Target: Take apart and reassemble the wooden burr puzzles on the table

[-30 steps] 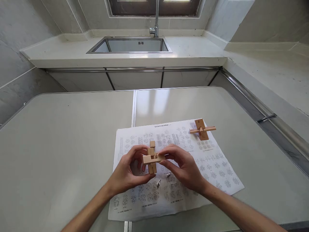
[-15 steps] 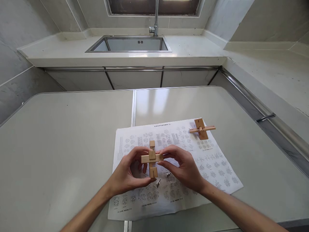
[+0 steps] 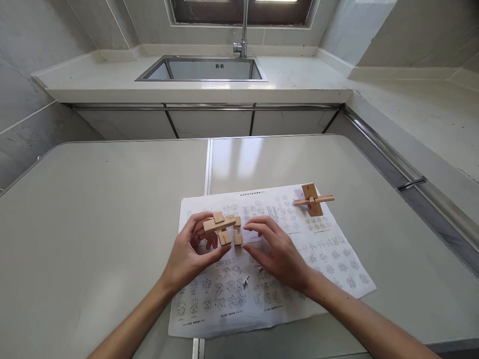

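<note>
My left hand is closed around a few crossed wooden puzzle pieces, gripped between thumb and fingers and tilted above the paper. Just right of them is a notched wooden block, separate from the crossed pieces. My right hand has its thumb and fingers spread beside this block, fingertips close to its right side; whether they touch it is hard to tell. Beneath both hands lies a printed sheet with many small diagrams. An assembled wooden cross-shaped puzzle rests on the sheet's far right corner.
The sheet lies on a pale folding table with a metal seam down its middle. Small torn spots mark the paper. Beyond the table are a counter, a sink and a faucet.
The wooden pieces, joined upright between both hands before, are now apart. My left hand has moved left and up with the crossed pieces, tilting them; my right hand's fingers have come off them.
</note>
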The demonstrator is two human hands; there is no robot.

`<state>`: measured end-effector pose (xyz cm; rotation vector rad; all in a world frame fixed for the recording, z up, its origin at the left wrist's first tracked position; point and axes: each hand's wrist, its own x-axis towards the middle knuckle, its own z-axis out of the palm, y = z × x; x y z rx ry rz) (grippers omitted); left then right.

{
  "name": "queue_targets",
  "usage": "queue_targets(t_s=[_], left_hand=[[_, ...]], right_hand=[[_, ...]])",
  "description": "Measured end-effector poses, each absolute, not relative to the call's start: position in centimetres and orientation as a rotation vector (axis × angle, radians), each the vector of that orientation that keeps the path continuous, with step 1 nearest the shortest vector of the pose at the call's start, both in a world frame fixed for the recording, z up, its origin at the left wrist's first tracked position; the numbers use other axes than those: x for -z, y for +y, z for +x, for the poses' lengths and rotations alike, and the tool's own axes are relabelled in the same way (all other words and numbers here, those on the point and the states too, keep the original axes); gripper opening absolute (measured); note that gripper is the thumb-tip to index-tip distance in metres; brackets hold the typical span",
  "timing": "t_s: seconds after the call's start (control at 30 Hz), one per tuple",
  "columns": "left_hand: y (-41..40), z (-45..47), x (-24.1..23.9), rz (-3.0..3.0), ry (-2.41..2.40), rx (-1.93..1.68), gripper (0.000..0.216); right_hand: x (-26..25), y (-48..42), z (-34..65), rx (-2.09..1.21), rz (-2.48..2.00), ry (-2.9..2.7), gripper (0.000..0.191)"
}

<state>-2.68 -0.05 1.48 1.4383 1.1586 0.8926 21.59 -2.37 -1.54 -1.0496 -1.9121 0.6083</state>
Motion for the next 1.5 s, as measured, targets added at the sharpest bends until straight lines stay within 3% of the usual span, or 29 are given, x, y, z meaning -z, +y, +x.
queue_targets(t_s=[0.23,0.43,0.6,0.73,1.0,1.23,1.5], left_hand=[[0.2,-2.2,-1.6,1.407,1.173,-0.915,0.06],[-0.1,-2.1,-1.6,1.574,1.179,-0.891,0.058],[-0.2,-2.0,-1.6,1.672,1.157,-0.918,0.057],[-0.2,-1.9,-1.6,1.684,1.137,-0.932,0.057],[-0.5,-2.0,-1.0,1.79,1.098,-0.95,0.06],[-0.7,-1.8,-0.8,1.915,1.053,-0.941,0.061],[-0.8,-1.7,-1.2,2.059,1.044,-0.906,0.053]], right_hand=[[1.9,-2.4,21.2,-0.455,-1.086,-2.171,0.055],[1.9,-2.4,21.2,-0.438,-1.125,-2.156,0.032],[2.0,-2.0,21.8,-0.375,-1.298,-2.059,0.035],[1.9,-1.6,22.5,-0.369,-1.309,-2.042,0.014],[1.1,-2.0,22.5,-0.39,-1.091,-2.047,0.028],[0.8,-2.3,22.1,-0.341,-0.94,-2.069,0.016],[0.9,-2.6,22.2,-0.447,-0.946,-2.043,0.015]])
